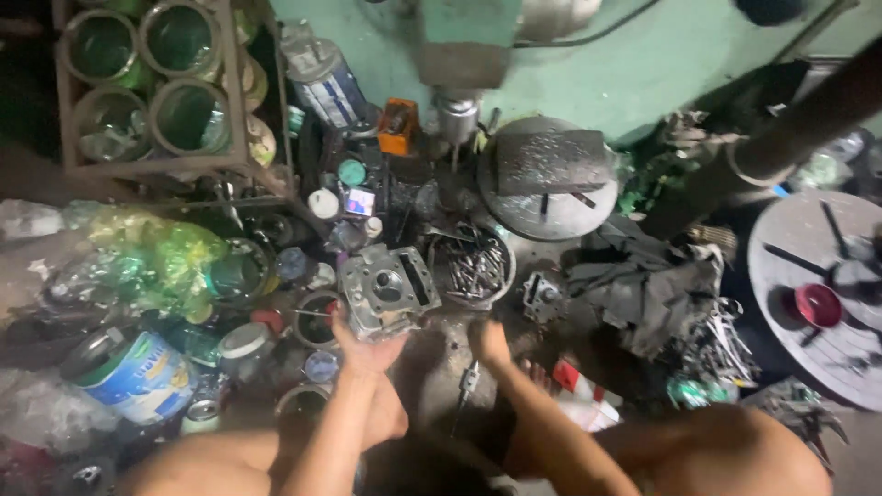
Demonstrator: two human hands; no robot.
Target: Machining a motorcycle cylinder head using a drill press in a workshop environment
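Note:
My left hand (360, 347) grips the near edge of a grey metal engine cylinder head (388, 289) and holds it up above the dirty floor, its ported face toward me. My right hand (488, 340) reaches down to the floor just right of it, near a round tray of drill bits and bolts (473, 268); its fingers look closed, and I cannot tell whether they hold anything. A small metal tool (469, 378) lies on the floor below that hand. My bare knees frame the bottom of the view.
A drill press table (549, 179) stands ahead. A rack of cans (147, 83) is at the far left, paint tins (138, 372) and jars at the near left. Dark rags (643, 285), wrenches (721, 344) and a round metal disc (818, 294) lie on the right.

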